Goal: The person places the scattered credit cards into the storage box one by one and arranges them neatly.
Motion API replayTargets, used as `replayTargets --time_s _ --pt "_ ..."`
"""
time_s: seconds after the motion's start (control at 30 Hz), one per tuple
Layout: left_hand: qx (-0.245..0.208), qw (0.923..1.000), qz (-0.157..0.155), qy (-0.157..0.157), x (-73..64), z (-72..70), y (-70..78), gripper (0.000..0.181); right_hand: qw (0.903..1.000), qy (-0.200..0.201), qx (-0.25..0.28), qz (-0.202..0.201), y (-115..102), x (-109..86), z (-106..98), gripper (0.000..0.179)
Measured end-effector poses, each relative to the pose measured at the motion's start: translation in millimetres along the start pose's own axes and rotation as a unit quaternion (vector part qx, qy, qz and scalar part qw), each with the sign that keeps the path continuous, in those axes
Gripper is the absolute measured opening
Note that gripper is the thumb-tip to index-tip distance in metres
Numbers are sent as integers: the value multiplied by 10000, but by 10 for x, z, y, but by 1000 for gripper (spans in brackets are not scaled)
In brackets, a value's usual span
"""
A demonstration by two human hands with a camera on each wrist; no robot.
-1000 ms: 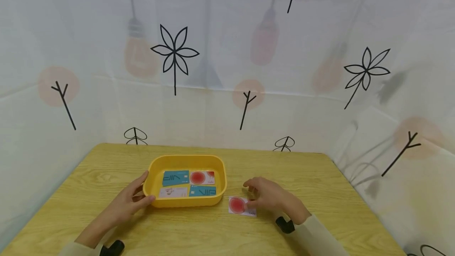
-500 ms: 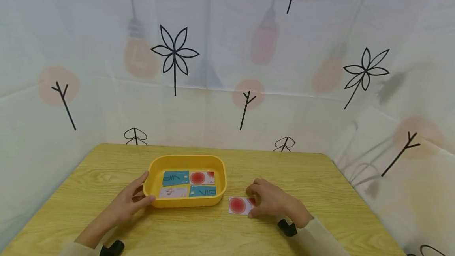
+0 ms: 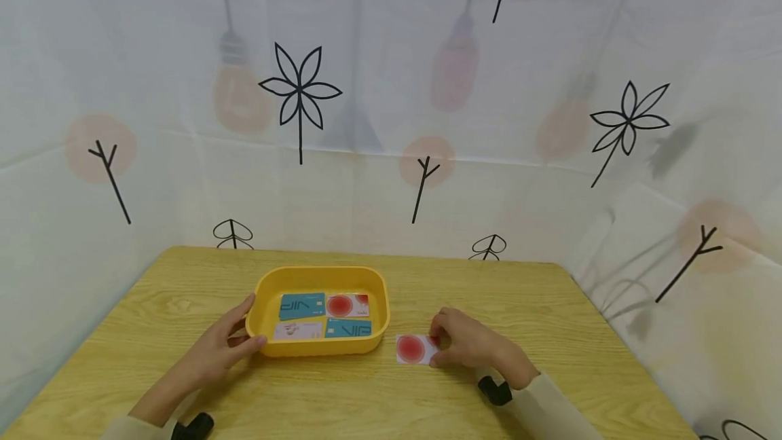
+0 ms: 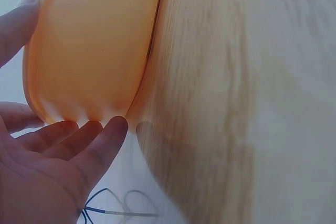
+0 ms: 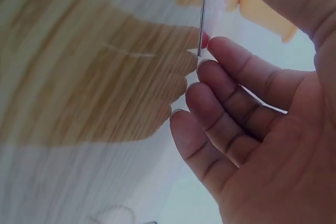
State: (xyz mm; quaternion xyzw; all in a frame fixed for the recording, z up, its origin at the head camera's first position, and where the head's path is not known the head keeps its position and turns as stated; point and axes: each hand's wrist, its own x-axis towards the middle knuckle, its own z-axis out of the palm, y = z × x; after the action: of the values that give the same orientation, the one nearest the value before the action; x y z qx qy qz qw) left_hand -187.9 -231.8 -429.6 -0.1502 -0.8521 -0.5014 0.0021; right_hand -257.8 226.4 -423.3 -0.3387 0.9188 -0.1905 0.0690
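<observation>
In the head view my left hand (image 3: 215,346) holds the left end of a yellow plastic tray (image 3: 318,347), thumb at the front and fingers along the side. The left wrist view shows fingertips against the wall of the tray (image 4: 94,51). My right hand (image 3: 469,342) pinches a white card with red circles (image 3: 411,350) by its right edge, between thumb and index finger. Seen edge-on in the right wrist view, the card (image 5: 202,19) stands over the wood, its far part out of frame. The other right fingertips (image 5: 181,121) sit close to the tabletop.
Inside the tray lie two teal cards (image 3: 302,305), a red-circle card (image 3: 347,305) and a pale card (image 3: 297,330). The wooden table (image 3: 318,399) meets a white printed cloth (image 3: 366,209) at the back and sides.
My right hand has drawn back slightly to the right and closed its thumb and index finger on the card. The card has shifted a little up and right. The left hand stays put.
</observation>
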Motion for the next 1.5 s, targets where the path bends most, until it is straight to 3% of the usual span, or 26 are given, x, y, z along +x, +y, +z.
replayTargets --time_s 0.27,0.53,0.8,1.0,1.5 --pt "-12 10000 -49 -9 1 -1 5 82 9987 45 493 -92 10 2 14 33" --pt "26 10000 -63 19 1 2 2 82 9994 -28 325 -118 -4 5 17 37" --pt "-11 10000 -92 10 3 -3 9 83 9995 170 272 -23 -44 10 29 36" --pt "-50 10000 -74 -30 1 -2 9 83 9991 238 307 -169 -38 17 50 35" --pt "-165 9998 -74 -21 -1 4 -1 84 9969 -24 671 -405 -33 23 38 36"
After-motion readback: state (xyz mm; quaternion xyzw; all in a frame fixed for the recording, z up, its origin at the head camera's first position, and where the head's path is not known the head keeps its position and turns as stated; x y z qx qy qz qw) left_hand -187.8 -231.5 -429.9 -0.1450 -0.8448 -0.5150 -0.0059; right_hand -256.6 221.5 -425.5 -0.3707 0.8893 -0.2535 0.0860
